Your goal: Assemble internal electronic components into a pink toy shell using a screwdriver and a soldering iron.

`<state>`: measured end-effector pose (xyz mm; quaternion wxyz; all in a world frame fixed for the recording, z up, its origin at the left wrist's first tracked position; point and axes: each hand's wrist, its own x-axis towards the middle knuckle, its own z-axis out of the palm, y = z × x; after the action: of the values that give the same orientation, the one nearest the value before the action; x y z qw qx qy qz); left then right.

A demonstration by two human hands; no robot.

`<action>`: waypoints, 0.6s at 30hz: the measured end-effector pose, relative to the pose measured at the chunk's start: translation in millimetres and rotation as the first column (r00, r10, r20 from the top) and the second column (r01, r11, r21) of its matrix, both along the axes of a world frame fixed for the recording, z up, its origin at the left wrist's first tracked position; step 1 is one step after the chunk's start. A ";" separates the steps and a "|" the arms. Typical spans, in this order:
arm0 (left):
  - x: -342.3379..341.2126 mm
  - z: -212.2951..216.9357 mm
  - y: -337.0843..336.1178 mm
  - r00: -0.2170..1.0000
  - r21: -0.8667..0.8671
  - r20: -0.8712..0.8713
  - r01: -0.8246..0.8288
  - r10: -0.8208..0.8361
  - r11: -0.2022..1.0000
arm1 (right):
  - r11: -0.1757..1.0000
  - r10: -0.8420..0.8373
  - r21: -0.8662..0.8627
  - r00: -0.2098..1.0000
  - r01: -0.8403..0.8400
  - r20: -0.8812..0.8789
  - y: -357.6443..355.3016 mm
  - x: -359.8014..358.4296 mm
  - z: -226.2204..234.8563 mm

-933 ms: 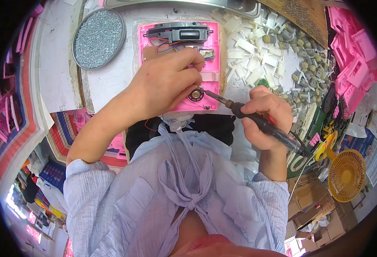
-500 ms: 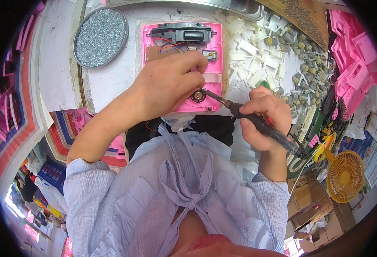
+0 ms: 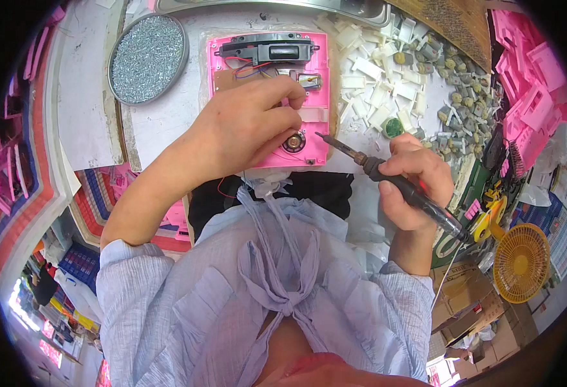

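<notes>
Head view: pink housing (image 3: 313, 100) lies open on the tabletop (image 3: 161, 132), in front of the person, cavity up. Long black module (image 3: 283, 53) across its far end, red and blue wires (image 3: 252, 67) running below it; brown board (image 3: 224, 80) on the left, mostly under the hand. Small metal-cased part (image 3: 309, 81) near the right wall. Round black part (image 3: 293, 142) sits at the near end.

Left hand (image 3: 248, 122): fingers curled down over the housing, fingertips just beside the round part. Can't tell if it's pinching anything, tips are hidden.

Right hand (image 3: 419, 171): grasping a soldering iron (image 3: 419, 200) by its dark handle, pen-style. Tip points left, over the housing's right edge, near the round part but apart from it. Contact with the pink plastic: can't tell.

Around: round dish (image 3: 110, 72) of small silvery pieces (image 3: 148, 59) to the left. White plastic parts (image 3: 380, 80) scattered right of the housing, grey parts (image 3: 467, 106) beyond them, pink pieces (image 3: 541, 74) heaped far right. Yellow fan (image 3: 522, 263) lower right.
</notes>
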<state>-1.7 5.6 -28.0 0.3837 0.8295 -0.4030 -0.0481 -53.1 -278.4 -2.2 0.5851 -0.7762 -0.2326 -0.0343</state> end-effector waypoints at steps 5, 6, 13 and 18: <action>-2.0 7.1 0.9 0.999 0.093 0.036 -0.017 0.013 0.996 | 1.000 0.009 0.009 1.000 -0.009 0.016 -1.5 0.4 1.1; -2.6 7.6 0.8 0.999 0.103 0.050 -0.023 0.018 0.994 | 1.000 0.009 0.014 1.000 -0.009 0.014 -0.8 0.6 1.2; -3.7 6.7 0.4 0.998 0.098 0.065 -0.020 0.014 0.995 | 1.000 0.029 0.009 0.999 -0.029 0.036 6.2 4.3 0.0; -3.5 2.1 0.8 0.994 0.059 0.106 -0.007 0.001 0.998 | 0.999 0.049 -0.011 0.998 -0.049 0.027 7.7 5.8 0.7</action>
<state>-5.2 6.4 -25.9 0.3372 0.8426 -0.4197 -0.0152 -47.4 -270.6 -1.5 0.5784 -0.7727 -0.2599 -0.0293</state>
